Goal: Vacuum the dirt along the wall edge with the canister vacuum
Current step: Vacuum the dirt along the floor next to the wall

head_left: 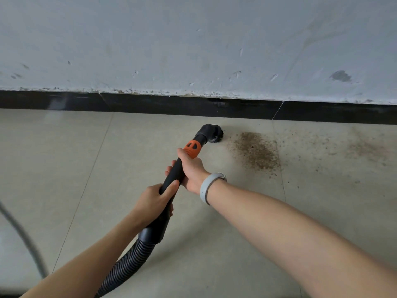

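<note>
Both hands hold the black vacuum wand (174, 175). My right hand (192, 168) grips it high up, just below the orange collar (192, 148). My left hand (155, 198) grips it lower, above the ribbed hose (126, 263). The round brush nozzle (211, 134) rests on the beige floor tile close to the black skirting (171, 105). A dense patch of brown dirt (255, 150) lies just right of the nozzle, apart from it. Thinner dirt (363, 147) is scattered farther right along the wall. The canister itself is out of view.
A scuffed white wall (193, 50) rises above the skirting. A grey cable or tube (23, 237) runs down the lower left. A pale band sits on my right wrist (207, 187). Beige floor tiles (53, 168) spread left of the wand.
</note>
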The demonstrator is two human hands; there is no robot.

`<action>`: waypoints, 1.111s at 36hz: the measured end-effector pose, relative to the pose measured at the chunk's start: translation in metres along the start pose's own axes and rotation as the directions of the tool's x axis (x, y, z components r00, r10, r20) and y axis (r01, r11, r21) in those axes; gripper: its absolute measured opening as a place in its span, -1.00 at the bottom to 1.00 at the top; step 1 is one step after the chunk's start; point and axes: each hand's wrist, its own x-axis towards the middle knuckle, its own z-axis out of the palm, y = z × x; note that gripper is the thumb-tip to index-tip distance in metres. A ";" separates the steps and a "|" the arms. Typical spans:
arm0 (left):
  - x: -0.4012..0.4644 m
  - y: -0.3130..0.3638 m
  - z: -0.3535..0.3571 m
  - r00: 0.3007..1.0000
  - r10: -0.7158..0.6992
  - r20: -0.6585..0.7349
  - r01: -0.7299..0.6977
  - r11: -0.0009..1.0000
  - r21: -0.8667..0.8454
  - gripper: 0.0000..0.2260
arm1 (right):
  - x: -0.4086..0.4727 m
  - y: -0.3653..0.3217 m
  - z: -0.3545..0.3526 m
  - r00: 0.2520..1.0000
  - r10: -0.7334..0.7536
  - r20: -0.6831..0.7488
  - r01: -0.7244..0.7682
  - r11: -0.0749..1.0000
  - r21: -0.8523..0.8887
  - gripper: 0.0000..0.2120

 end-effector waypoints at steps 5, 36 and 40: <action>0.002 0.003 0.014 1.000 -0.010 -0.028 0.011 1.000 0.017 -0.61 | 0.000 -0.009 -0.011 0.994 -0.065 -0.091 0.061 0.997 -0.045 -0.78; 0.021 0.086 0.117 0.976 0.111 0.187 -0.129 0.988 0.087 -0.52 | -0.024 -0.077 -0.131 0.921 -0.173 -0.350 0.175 0.984 -0.027 -0.77; 0.024 0.101 0.131 0.975 0.131 0.177 -0.152 0.982 0.111 -0.47 | -0.022 -0.089 -0.149 0.917 -0.173 -0.358 0.176 0.984 -0.023 -0.76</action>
